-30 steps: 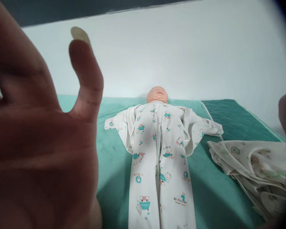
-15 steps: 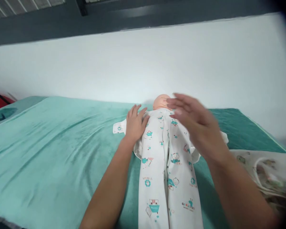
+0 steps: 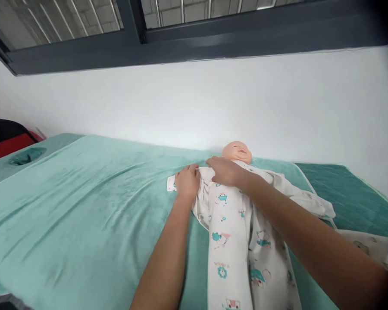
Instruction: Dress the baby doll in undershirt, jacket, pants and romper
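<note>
A baby doll (image 3: 236, 151) lies on its back near the wall, its head showing above a white printed baby romper (image 3: 228, 241) spread over its body. My left hand (image 3: 187, 183) is closed on the romper's sleeve at the left, with the cuff sticking out beyond it. Just right of it, my right hand (image 3: 226, 171) reaches across the chest, fingers curled over the upper end of that same sleeve near the shoulder. Its fingertips are partly hidden. The other sleeve (image 3: 310, 201) lies stretched out to the right.
Light green cloth (image 3: 84, 224) covers the bed, with darker green (image 3: 352, 189) at the right. Another printed white cloth (image 3: 371, 245) lies at the right edge. A white wall (image 3: 148, 103) and a barred window (image 3: 187, 41) stand behind. Something red and black (image 3: 6, 137) is at far left.
My right hand has moved left and down from above the doll's shoulder onto the left sleeve. My left hand has closed on the sleeve. The right sleeve now shows, and the view has shifted.
</note>
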`<state>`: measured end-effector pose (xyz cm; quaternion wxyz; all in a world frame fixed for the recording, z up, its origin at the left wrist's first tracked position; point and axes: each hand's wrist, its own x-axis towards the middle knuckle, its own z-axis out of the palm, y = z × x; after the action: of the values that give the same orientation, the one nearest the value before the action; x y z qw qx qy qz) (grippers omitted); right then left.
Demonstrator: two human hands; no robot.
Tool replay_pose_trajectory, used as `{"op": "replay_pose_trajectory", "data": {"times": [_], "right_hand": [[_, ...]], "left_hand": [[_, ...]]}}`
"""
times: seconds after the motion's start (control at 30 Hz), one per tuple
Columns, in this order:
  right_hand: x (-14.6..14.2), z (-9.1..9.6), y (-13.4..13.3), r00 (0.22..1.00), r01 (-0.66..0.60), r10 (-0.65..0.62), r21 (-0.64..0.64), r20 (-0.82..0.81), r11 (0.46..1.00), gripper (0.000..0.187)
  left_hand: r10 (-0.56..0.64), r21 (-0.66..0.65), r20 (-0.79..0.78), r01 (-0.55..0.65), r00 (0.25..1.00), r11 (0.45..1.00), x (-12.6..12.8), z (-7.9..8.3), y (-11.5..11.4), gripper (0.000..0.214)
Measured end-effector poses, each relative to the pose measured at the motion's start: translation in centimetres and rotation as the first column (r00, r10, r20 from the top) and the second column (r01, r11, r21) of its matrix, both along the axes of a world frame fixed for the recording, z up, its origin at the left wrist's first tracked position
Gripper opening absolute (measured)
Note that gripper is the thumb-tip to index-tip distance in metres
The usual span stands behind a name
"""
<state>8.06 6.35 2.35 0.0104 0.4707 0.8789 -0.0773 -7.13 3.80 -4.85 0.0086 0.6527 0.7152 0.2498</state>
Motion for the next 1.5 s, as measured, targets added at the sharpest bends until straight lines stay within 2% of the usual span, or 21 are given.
{"op": "replay_pose_trajectory", "data": {"times": [0.1,0.2,0.33,0.43,0.6,0.8,0.97,1.1,1.23,1.3,1.37,1.5], "right_hand": [[0.5,-0.1,-0.2,0.999,-0.018,0.017,0.017,0.030,1.000,0.037],[-0.7,0.0,0.1,0.990,-0.051,0.048,0.014,0.135,0.999,0.028],[-3.0,0.0,1.0,0.977,-0.100,0.112,-0.075,0.181,0.992,0.022],[-3.2,0.1,1.7,0.974,-0.111,0.129,-0.104,0.188,0.988,0.021],[-1.1,1.2,1.9,0.978,-0.093,0.112,-0.109,0.176,0.990,0.028],[1.9,3.2,0.7,0.992,-0.039,0.051,-0.100,0.115,0.994,0.028],[4.1,4.6,0.0,0.995,-0.002,0.002,-0.007,0.104,1.000,0.027],[4.8,5.4,-0.5,0.998,0.002,-0.005,0.046,0.064,0.999,0.026],[4.1,4.7,-0.8,1.000,0.009,-0.010,0.046,0.020,0.999,0.027],[3.2,3.8,-0.7,1.000,-0.005,0.005,0.013,0.001,1.000,0.027],[2.0,2.8,-0.6,1.000,-0.019,0.019,-0.021,-0.010,1.000,0.028],[0.3,1.6,-0.7,1.000,-0.011,0.011,-0.011,-0.017,1.000,0.035]], "left_hand": [[0.039,-0.003,0.018,-0.039,0.999,0.999,-0.1,0.1,-0.1,0.033],[0.046,-0.003,0.028,-0.046,0.999,0.999,0.2,0.2,-0.1,0.032],[0.030,-0.013,0.027,-0.030,0.999,0.999,0.3,0.1,0.1,0.031],[-0.002,0.011,0.037,0.002,0.999,1.000,0.0,0.0,0.1,0.030],[-0.141,0.151,0.133,0.120,0.981,0.981,-0.5,-0.1,-0.5,0.034],[-0.164,0.238,0.201,0.115,0.966,0.965,-0.9,-0.2,-1.6,0.042],[-0.123,0.180,0.206,0.086,0.971,0.980,-1.0,-0.5,-2.1,0.046],[-0.094,0.068,0.162,0.084,0.982,0.994,-1.1,-0.4,-2.5,0.044],[-0.048,0.002,0.079,0.048,0.996,0.999,-1.0,0.0,-2.8,0.046],[0.015,0.026,-0.002,-0.015,1.000,1.000,-0.7,0.4,-2.7,0.044],[0.036,0.085,-0.101,-0.027,0.994,0.996,0.0,0.7,-2.5,0.047],[-0.166,0.087,-0.176,0.184,0.970,0.979,1.5,0.9,-1.9,0.058]]}}
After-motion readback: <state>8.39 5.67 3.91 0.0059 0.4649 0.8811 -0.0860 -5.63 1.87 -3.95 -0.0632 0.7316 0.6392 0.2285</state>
